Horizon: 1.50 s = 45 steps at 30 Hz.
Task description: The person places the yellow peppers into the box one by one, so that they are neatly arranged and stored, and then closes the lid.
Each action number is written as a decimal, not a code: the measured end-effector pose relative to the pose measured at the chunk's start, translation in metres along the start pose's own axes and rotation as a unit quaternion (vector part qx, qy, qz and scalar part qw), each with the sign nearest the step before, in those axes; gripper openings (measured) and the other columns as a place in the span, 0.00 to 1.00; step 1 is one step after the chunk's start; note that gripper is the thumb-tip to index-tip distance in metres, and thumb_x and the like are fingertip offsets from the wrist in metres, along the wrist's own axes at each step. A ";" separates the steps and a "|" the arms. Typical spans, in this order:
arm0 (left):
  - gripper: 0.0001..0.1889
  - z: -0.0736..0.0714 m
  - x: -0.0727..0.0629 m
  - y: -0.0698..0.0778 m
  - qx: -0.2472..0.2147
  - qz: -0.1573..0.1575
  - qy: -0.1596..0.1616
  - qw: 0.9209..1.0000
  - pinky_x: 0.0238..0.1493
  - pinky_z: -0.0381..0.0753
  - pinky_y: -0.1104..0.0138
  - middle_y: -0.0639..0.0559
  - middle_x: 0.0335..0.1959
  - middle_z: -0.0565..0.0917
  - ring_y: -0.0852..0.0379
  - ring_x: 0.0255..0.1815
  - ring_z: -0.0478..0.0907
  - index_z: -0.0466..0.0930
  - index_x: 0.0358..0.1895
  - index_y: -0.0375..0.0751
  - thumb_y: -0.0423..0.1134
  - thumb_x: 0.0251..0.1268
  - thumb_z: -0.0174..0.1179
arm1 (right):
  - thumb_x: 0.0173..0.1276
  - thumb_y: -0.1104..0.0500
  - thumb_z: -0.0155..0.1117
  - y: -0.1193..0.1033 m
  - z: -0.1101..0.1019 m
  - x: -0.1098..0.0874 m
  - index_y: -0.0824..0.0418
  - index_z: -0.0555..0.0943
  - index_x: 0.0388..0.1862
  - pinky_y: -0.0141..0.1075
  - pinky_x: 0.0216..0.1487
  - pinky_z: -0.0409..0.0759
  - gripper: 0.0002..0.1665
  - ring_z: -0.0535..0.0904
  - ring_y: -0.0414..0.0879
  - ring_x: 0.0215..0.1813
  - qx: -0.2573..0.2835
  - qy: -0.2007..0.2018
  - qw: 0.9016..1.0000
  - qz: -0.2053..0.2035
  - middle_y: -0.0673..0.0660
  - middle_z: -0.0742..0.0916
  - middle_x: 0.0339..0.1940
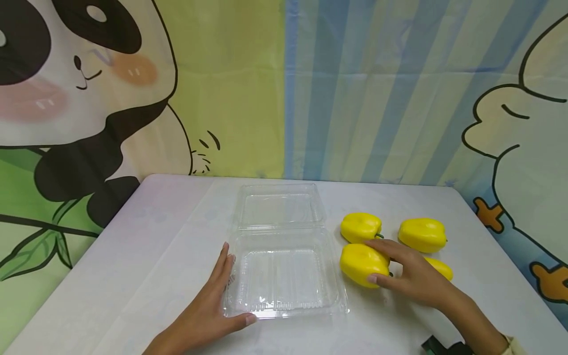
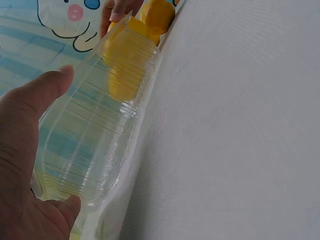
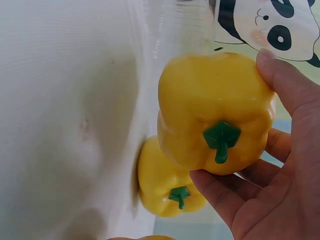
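Observation:
My right hand [image 1: 410, 268] grips a yellow bell pepper [image 1: 364, 265] between thumb and fingers. In the right wrist view this bell pepper [image 3: 217, 110] shows its green stem and hangs above the surface. A clear plastic clamshell container [image 1: 284, 276] lies with its lid folded back, away from me. Along its left side rests my left hand [image 1: 206, 301], fingers extended and thumb at the front corner. The left wrist view has the left hand's [image 2: 30, 145] thumb and fingers spread along the container's wall [image 2: 90, 145].
Behind the held pepper sits another yellow pepper [image 1: 361, 227]. Farther right lies a third pepper [image 1: 422, 234], and one more [image 1: 439, 267] is partly hidden by my right hand. A white table [image 1: 146, 276] carries everything, with a printed curtain [image 1: 239, 88] behind it.

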<state>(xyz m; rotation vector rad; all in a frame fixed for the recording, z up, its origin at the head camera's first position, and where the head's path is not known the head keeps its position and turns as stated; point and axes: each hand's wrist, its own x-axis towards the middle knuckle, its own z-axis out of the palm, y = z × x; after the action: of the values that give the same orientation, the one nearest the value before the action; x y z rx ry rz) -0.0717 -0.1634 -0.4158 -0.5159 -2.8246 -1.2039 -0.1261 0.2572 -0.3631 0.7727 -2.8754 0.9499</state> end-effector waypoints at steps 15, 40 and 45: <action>0.65 -0.001 0.000 0.003 -0.009 -0.010 -0.007 1.000 0.64 0.62 0.42 0.61 0.79 0.30 0.45 0.75 0.49 0.39 0.79 0.40 0.65 0.46 0.71 | 0.59 0.46 0.73 -0.007 -0.005 0.000 0.58 0.74 0.67 0.54 0.50 0.80 0.39 0.78 0.57 0.57 0.004 0.027 1.000 -0.006 0.59 0.79 0.62; 0.64 0.000 -0.001 0.001 -0.008 0.003 -0.005 1.000 0.65 0.62 0.43 0.59 0.79 0.30 0.45 0.76 0.46 0.39 0.78 0.38 0.65 0.47 0.70 | 0.57 0.53 0.76 -0.031 -0.007 0.008 0.53 0.75 0.67 0.33 0.52 0.79 0.38 0.79 0.47 0.56 0.007 0.060 0.995 -0.074 0.51 0.80 0.62; 0.64 0.000 -0.001 0.000 -0.012 0.005 -0.004 1.000 0.65 0.62 0.43 0.60 0.79 0.30 0.45 0.76 0.46 0.40 0.78 0.38 0.64 0.47 0.71 | 0.58 0.52 0.76 -0.038 -0.002 0.011 0.52 0.75 0.66 0.34 0.56 0.76 0.37 0.77 0.48 0.60 0.021 0.049 0.996 -0.073 0.49 0.79 0.64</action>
<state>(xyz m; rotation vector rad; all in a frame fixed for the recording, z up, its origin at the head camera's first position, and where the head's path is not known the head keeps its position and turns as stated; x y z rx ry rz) -0.0703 -0.1632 -0.4161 -0.5353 -2.8141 -1.2376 -0.1186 0.2271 -0.3383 0.8987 -2.6807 1.0025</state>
